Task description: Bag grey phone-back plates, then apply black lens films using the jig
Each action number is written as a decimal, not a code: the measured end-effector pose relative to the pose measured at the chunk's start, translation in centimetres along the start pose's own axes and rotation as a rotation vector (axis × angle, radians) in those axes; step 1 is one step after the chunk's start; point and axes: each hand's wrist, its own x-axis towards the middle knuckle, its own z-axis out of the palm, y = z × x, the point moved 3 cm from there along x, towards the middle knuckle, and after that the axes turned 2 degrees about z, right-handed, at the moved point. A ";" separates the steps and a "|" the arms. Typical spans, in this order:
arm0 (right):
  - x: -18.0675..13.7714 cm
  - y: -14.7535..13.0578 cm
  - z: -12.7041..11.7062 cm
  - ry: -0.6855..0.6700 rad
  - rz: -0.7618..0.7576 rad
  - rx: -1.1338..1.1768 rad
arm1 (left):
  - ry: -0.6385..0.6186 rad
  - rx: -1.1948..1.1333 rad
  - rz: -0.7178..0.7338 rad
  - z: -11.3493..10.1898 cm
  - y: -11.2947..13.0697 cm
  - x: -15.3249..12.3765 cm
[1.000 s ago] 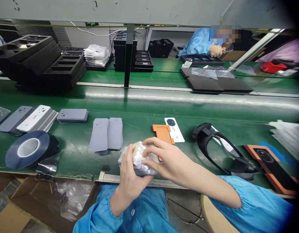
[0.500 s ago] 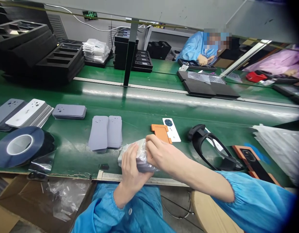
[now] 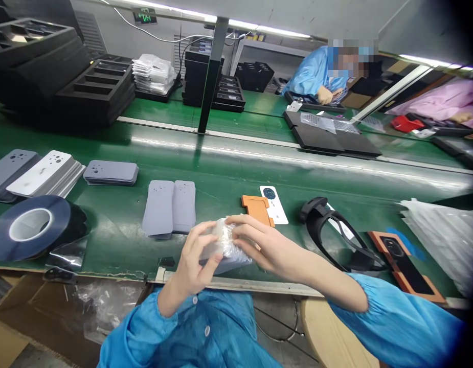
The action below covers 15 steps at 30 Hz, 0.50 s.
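A stack of flat pieces in crinkled clear plastic wrap (image 3: 229,248) lies at the table's front edge, between my hands. My left hand (image 3: 196,258) curves around its left end, with fingers on top and the thumb at the near side. From the right, my right hand (image 3: 265,246) has bent fingers on the shiny wrap; its thumb is mostly hidden. Just behind sits an orange holder (image 3: 257,209) beside a white phone-back sheet (image 3: 274,204) with a dark camera print. To the left lie two side-by-side piles of grey phone-shaped sheets (image 3: 158,209).
A roll of film (image 3: 63,230) and more sheet stacks (image 3: 42,176) are at left. At right are a black headband-like device (image 3: 315,225), an orange tray with a dark phone (image 3: 405,266) and plastic sleeves (image 3: 443,235). Across the bench, a co-worker in blue (image 3: 311,71) works behind black trays (image 3: 332,138).
My left hand has shifted left and its fingers have spread apart. My right hand has gone from a tight pinch to longer, looser fingers over the wrap. The view has tilted slightly.
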 end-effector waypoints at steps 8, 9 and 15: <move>0.1 -0.2 0.7 0.028 -0.057 0.046 | -0.245 0.207 0.283 -0.6 -0.5 1.8; 0.0 -0.3 0.9 0.054 -0.021 0.020 | -0.233 0.276 0.312 -0.7 -0.3 2.0; -0.5 -1.2 2.6 0.233 0.273 0.032 | -0.285 0.395 0.340 -1.2 1.0 2.8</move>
